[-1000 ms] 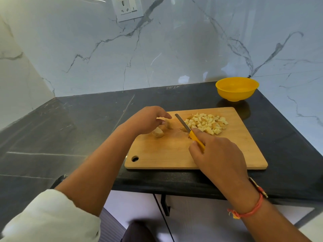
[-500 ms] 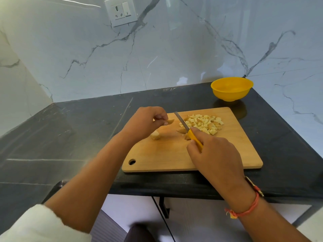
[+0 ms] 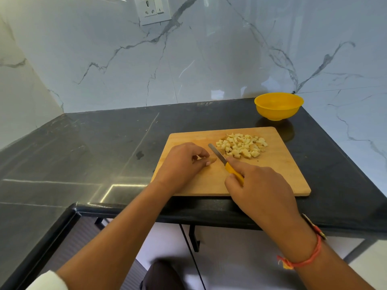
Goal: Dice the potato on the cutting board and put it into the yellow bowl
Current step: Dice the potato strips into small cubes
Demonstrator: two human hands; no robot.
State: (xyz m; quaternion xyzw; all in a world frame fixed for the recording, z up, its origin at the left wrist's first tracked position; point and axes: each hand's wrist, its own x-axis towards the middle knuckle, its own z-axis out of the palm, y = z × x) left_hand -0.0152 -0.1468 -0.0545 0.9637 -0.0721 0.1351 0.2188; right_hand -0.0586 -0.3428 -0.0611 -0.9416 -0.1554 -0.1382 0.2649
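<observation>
A wooden cutting board [image 3: 282,176] lies on the black counter. A heap of pale diced potato [image 3: 243,145] sits on its far right part. My left hand [image 3: 182,164] presses a small uncut potato piece [image 3: 212,160] onto the board, fingers curled over it, most of it hidden. My right hand [image 3: 259,189] grips the yellow handle of a small knife [image 3: 217,154], whose blade lies just right of that piece. The yellow bowl [image 3: 278,106] stands behind the board, near the wall, and looks empty.
The black counter [image 3: 104,147] runs left along a white marble wall with a socket plate [image 3: 152,9] high up. Its front edge is just below the board. A small dark spot [image 3: 139,154] marks the counter left of the board.
The view has shifted, so board and bowl sit further right. My left hand has come down flat onto the potato piece, and the knife blade now lies right beside it.
</observation>
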